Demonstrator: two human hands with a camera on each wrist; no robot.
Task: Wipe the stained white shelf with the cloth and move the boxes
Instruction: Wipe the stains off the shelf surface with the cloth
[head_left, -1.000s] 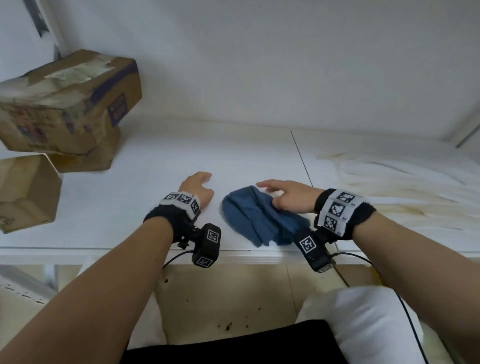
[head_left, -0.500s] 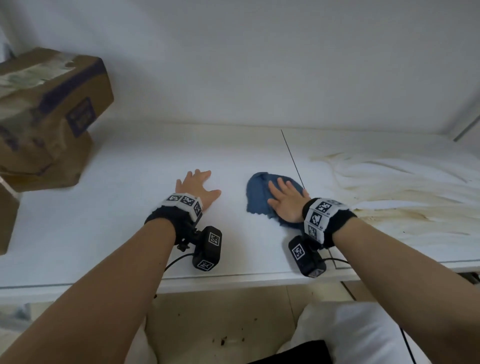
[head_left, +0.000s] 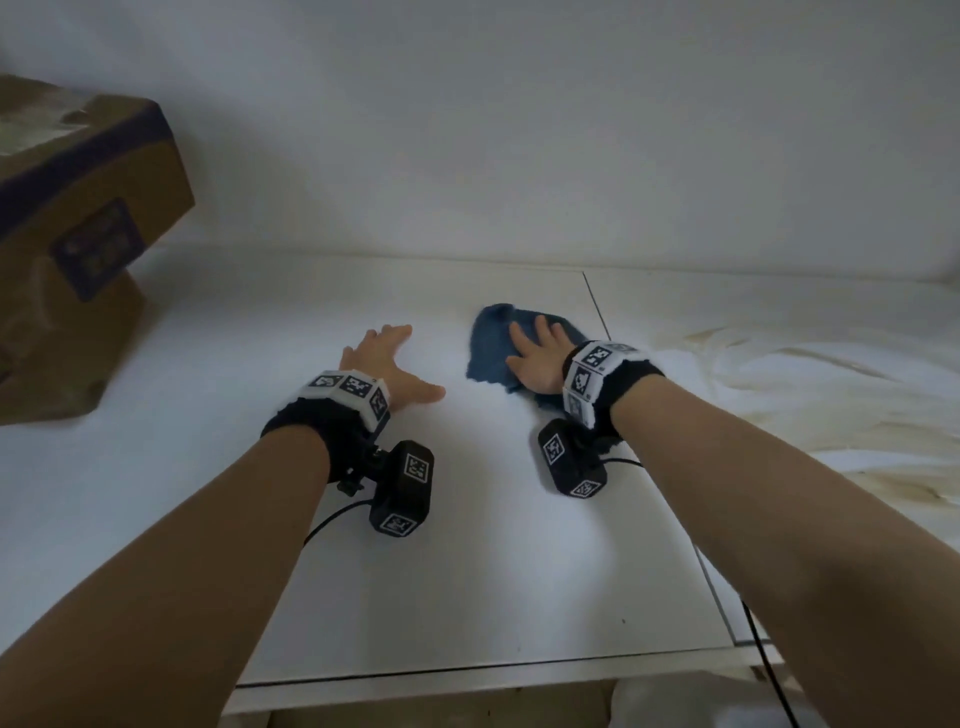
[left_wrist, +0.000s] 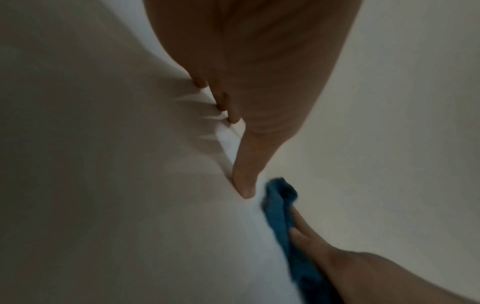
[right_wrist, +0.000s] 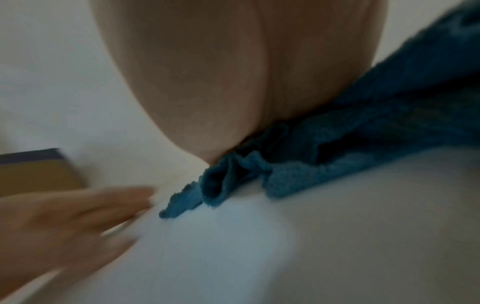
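A blue cloth (head_left: 493, 345) lies crumpled on the white shelf (head_left: 467, 545) near a panel seam. My right hand (head_left: 535, 353) presses flat on the blue cloth (right_wrist: 350, 127) with straight fingers. My left hand (head_left: 387, 364) rests flat on the bare shelf just left of it, fingers spread. In the left wrist view the left hand's fingertips (left_wrist: 244, 185) touch the shelf beside the cloth (left_wrist: 280, 207). Brownish stains (head_left: 810, 410) streak the shelf panel to the right of the cloth. A brown cardboard box (head_left: 78, 218) sits stacked on another at the far left.
The white back wall (head_left: 519, 130) rises close behind the cloth. The shelf's front edge (head_left: 493, 675) runs below my forearms. A black cable (head_left: 769, 670) hangs past the front edge at the right. The box (right_wrist: 39, 170) also shows in the right wrist view.
My right hand flattened onto the cloth and pushed it away from me toward the back wall. The left hand slid forward too. The view shifted right, so the boxes sit further left.
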